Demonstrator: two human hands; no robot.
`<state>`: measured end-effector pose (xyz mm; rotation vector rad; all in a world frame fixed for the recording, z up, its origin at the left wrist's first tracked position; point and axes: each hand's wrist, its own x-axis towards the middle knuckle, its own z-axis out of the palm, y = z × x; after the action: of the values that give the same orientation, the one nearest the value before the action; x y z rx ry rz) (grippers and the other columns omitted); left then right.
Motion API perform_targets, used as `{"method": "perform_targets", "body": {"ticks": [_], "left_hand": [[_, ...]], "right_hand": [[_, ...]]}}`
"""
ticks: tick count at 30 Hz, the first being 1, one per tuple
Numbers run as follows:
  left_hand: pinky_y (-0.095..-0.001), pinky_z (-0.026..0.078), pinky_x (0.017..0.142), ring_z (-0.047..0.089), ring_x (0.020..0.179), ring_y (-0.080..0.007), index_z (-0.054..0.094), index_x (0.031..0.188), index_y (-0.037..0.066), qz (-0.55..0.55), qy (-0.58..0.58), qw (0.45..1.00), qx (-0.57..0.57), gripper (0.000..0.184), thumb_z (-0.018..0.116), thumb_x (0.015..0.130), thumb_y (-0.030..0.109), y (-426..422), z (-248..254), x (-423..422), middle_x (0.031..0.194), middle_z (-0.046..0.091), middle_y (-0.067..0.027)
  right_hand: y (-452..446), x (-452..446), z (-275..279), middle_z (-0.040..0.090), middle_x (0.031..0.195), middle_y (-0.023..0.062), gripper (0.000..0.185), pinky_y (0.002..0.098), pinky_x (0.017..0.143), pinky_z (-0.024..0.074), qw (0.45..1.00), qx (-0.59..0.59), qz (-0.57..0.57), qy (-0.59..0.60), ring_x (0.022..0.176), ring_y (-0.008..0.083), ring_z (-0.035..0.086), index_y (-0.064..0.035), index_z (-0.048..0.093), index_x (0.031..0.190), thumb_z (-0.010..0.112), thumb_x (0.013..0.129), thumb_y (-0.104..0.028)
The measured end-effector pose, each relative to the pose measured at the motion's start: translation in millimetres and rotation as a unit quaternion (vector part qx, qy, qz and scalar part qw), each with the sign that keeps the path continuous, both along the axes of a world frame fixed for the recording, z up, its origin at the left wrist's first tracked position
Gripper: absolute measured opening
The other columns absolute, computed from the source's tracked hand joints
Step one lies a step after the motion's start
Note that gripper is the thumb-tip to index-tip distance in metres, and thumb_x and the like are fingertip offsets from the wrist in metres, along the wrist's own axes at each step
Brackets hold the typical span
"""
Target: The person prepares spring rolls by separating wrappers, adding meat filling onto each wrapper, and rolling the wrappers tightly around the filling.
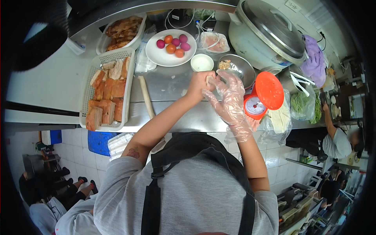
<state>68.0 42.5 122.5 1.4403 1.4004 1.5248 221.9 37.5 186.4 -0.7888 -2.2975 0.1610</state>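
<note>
My left hand (200, 85) is bare and closed around a small pale lump that looks like dough (210, 80), mostly hidden by the fingers. My right hand (229, 96) wears a clear plastic glove; its fingers are apart and curved close beside the left hand, with nothing visible in them. Just beyond the gloved fingers stands a metal bowl (243, 67) with a chopped, light-brown filling (225, 64) in it. A small bowl (202, 62) with something whitish inside sits behind my left hand. To the right is an orange kitchen scale (255, 106) with a round pan.
A wooden rolling pin (145, 96) lies left. Baskets of cooked meat (111, 88), a plate (154, 56) of coloured eggs, and a tray of raw meat (214, 42) stand around. A large lidded pot (250, 43) is back right. Other people are at both sides.
</note>
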Motion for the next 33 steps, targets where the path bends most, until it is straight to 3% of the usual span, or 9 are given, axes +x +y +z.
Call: {"method": "perform_targets", "body": {"ticks": [4,9,12,15,18,21,24,30,33], "left_hand": [[-0.0252,0.042,0.056,0.05,0.062,-0.0051,0.061,0.073,0.003,-0.039,-0.08,0.996,-0.008,0.014,0.072,0.079,0.009,-6.2,10.3,-7.1,0.065,0.059,0.0034],[-0.0252,0.043,0.058,0.05,0.065,-0.0032,0.06,0.074,0.005,-0.064,-0.148,0.987,-0.006,0.016,0.074,0.079,0.009,-11.0,16.1,-5.2,0.068,0.059,0.0053],[-0.0251,0.044,0.06,0.05,0.067,-0.0034,0.061,0.075,0.005,-0.057,-0.124,0.99,0.039,0.013,0.074,0.078,0.006,-10.6,19.9,-5.5,0.07,0.058,0.0057],[-0.0251,0.044,0.062,0.05,0.068,-0.0039,0.062,0.077,0.004,-0.072,-0.045,0.996,0.014,0.011,0.073,0.079,0.005,-8.8,9.1,-14.0,0.072,0.056,0.006],[-0.0241,0.044,0.063,0.049,0.068,-0.0043,0.062,0.077,0.004,-0.122,-0.102,0.987,0.031,0.012,0.073,0.08,0.007,-6.4,1.6,-12.5,0.072,0.054,0.0061],[-0.0236,0.045,0.064,0.051,0.068,-0.004,0.063,0.078,0.004,-0.139,-0.094,0.986,0.004,0.016,0.075,0.084,0.013,-13.5,8.7,-12.7,0.072,0.057,0.0057],[-0.024,0.047,0.065,0.055,0.068,-0.0044,0.067,0.083,0.003,-0.145,-0.157,0.976,-0.03,0.017,0.075,0.086,0.018,-22.5,39.6,-3.9,0.074,0.062,0.0041],[-0.0258,0.05,0.067,0.063,0.075,-0.0072,0.072,0.095,0.003,-0.246,-0.165,0.949,-0.106,0.02,0.075,0.087,0.021,-26.9,40.3,-24.3,0.082,0.069,-0.0012],[-0.0268,0.05,0.071,0.063,0.08,-0.008,0.072,0.098,0.003,-0.212,-0.176,0.957,-0.091,0.022,0.074,0.088,0.022,-28.7,35.9,-21.4,0.087,0.07,-0.0028]], "right_hand": [[-3.5,2.8,10.4,0.057,0.127,0.0161,0.049,0.0495,0.102,0.0387,0.996,-0.033,-0.028,0.081,0.123,0.0362,0.05,-0.0095,0.064,0.119,0.079,0.079,-0.034],[-9.8,-0.1,8.4,0.051,0.137,0.0175,0.061,0.0501,0.105,0.0377,0.998,-0.051,0.013,0.043,0.125,0.0373,0.048,-0.0168,0.061,0.132,0.08,0.078,-0.039],[-12.2,-4.2,10.7,0.051,0.138,0.0167,0.06,0.0508,0.105,0.0381,0.999,-0.033,0.019,0.03,0.126,0.0381,0.048,-0.016,0.062,0.13,0.08,0.078,-0.04],[-6.6,-5.3,14.5,0.052,0.135,0.0161,0.058,0.0516,0.105,0.0385,0.999,0.019,0.046,0.002,0.124,0.0386,0.048,-0.0149,0.064,0.126,0.08,0.077,-0.042],[0.1,-4.0,22.8,0.054,0.128,0.0157,0.057,0.0517,0.103,0.0396,0.997,0.028,0.06,-0.036,0.122,0.0383,0.049,-0.0122,0.065,0.12,0.08,0.075,-0.043],[8.8,1.6,34.6,0.056,0.124,0.0151,0.055,0.0509,0.101,0.0405,0.996,-0.003,0.084,-0.034,0.122,0.037,0.049,-0.0115,0.065,0.117,0.082,0.073,-0.039],[3.9,4.6,33.6,0.056,0.123,0.0145,0.054,0.0496,0.101,0.0406,0.993,-0.092,0.054,0.059,0.122,0.0356,0.049,-0.0109,0.065,0.115,0.085,0.07,-0.034],[-8.7,2.6,39.4,0.056,0.13,0.011,0.053,0.0485,0.107,0.037,0.996,-0.072,0.057,0.018,0.124,0.0347,0.048,-0.0185,0.068,0.118,0.086,0.071,-0.034],[-8.0,2.9,45.0,0.056,0.131,0.0098,0.045,0.0486,0.108,0.0367,0.995,-0.071,0.069,0.019,0.125,0.0342,0.049,-0.0183,0.072,0.111,0.086,0.072,-0.035]]}}
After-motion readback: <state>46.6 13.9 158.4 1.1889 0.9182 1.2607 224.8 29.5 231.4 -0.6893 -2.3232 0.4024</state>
